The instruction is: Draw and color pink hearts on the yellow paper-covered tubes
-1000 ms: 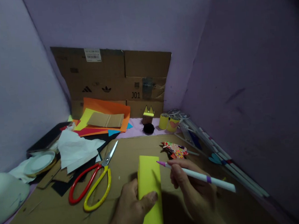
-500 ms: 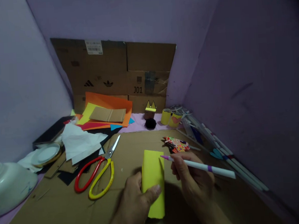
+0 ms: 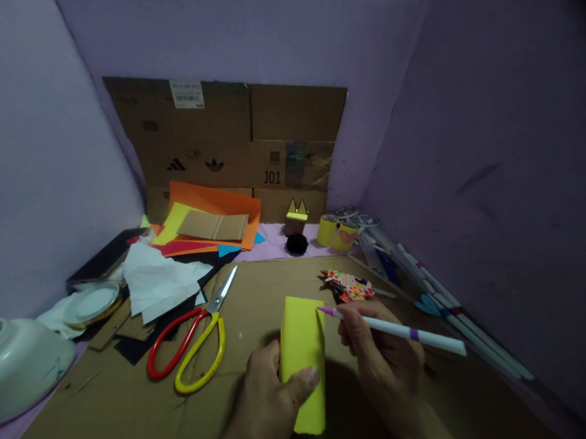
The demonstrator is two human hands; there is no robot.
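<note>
A yellow paper-covered box (image 3: 303,338), tall and narrow in view, is held by my left hand (image 3: 271,396), with the thumb across its near face and the fingers around its left side. My right hand (image 3: 383,346) grips a white marker (image 3: 396,328) with a purple band. The marker's purple tip is at the upper right edge of the box; whether it touches cannot be made out. Left of the box lie large scissors (image 3: 213,308) with one red and one yellow handle, blades pointing away. Beyond my right hand is a colourful patterned piece (image 3: 349,284).
Paper sheets (image 3: 212,198), white tissue (image 3: 162,277) and a white bowl (image 3: 27,368) are on the left. Two yellow rolls (image 3: 327,230), a black round thing (image 3: 297,244) and a small eared box (image 3: 296,224) stand at the back. Several white markers (image 3: 473,331) lie along the right wall.
The whole view has shifted slightly. Both hands keep their hold on the yellow box and the marker, and the tip stays by the box's upper right edge.
</note>
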